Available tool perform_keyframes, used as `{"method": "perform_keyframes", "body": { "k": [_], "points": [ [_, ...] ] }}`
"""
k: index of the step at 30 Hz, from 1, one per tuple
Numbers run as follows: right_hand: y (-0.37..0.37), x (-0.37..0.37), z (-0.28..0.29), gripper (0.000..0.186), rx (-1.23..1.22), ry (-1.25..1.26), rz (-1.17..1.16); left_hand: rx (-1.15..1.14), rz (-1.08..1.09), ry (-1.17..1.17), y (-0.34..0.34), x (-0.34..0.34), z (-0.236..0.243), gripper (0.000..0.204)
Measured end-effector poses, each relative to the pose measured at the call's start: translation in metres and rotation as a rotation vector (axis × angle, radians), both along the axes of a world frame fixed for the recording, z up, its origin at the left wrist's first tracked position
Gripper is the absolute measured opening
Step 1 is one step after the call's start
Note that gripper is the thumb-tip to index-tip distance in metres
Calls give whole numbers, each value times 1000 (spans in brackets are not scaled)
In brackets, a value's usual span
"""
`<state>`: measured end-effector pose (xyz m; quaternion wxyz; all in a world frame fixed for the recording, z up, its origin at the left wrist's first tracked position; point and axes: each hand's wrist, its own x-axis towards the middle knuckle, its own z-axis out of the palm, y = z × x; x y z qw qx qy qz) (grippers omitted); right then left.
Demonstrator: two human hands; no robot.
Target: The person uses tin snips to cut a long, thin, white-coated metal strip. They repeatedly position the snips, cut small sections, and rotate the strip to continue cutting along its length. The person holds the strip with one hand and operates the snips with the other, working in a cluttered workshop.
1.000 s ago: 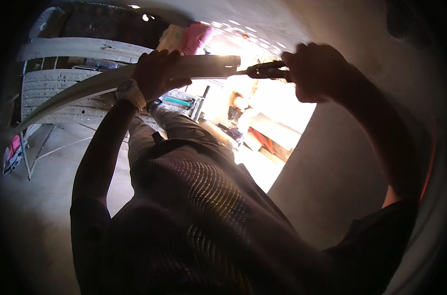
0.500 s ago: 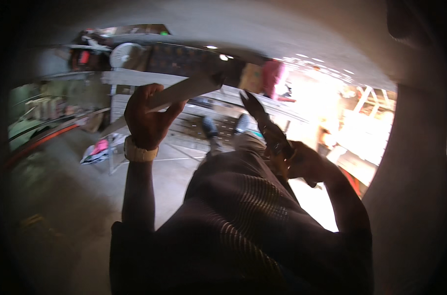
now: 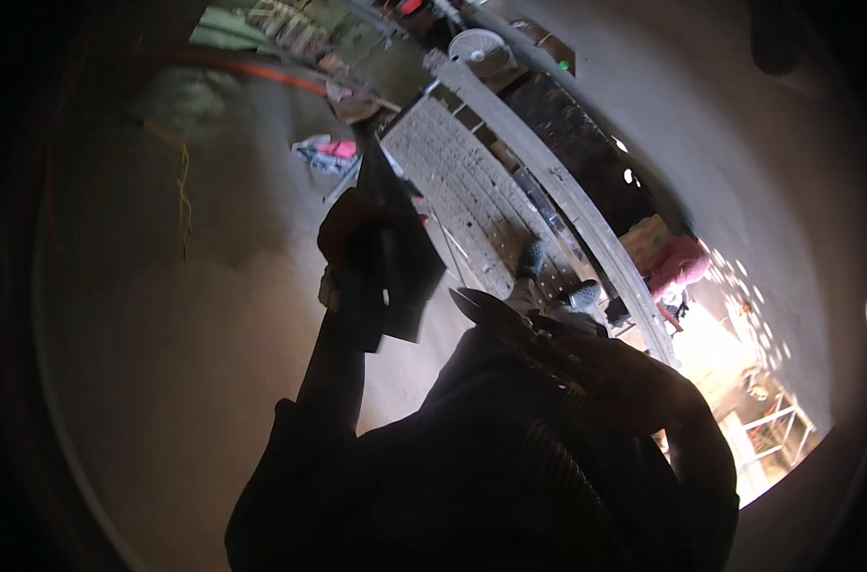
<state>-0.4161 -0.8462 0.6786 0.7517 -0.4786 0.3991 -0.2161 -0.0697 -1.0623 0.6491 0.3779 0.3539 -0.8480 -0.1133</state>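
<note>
My left hand (image 3: 343, 229) is closed round a long, thin metal channel (image 3: 400, 276). Its cut, notched end hangs down towards me, and the far part tapers away above the hand. Just right of that end are the dark, pointed blades of a pair of tin snips (image 3: 486, 313), apart from the metal. My right hand (image 3: 634, 381) wraps round the handles of the snips, its fingers mostly in shadow. Beyond the snips, my two shoes (image 3: 531, 257) stand on a grey slatted platform (image 3: 453, 176).
A long grey plank (image 3: 557, 176) runs along the platform's far side. Past it are a round white fan (image 3: 481, 52) and a pink shape (image 3: 681, 262) beside bright light. Coloured cloth (image 3: 329, 153), an orange strip (image 3: 252, 71) and a yellow cord (image 3: 184, 191) lie on the floor at left.
The whole view has tilted. The metal channel has swung so its end points down towards me instead of up to the right, and the snips are now closer to that end.
</note>
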Motion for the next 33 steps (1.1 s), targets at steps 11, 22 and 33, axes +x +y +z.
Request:
{"method": "perform_keyframes", "body": {
  "k": [11, 22, 33],
  "points": [
    [-5, -24, 13, 65, 34, 260, 371, 57, 4, 39, 78, 6, -48, 30],
    [1, -12, -8, 82, -84, 33, 358, 37, -73, 58, 83, 13, -45, 47],
    [-3, 0, -24, 89, -64, 68, 380, 47, -160, 53, 70, 14, -51, 51]
  ]
}}
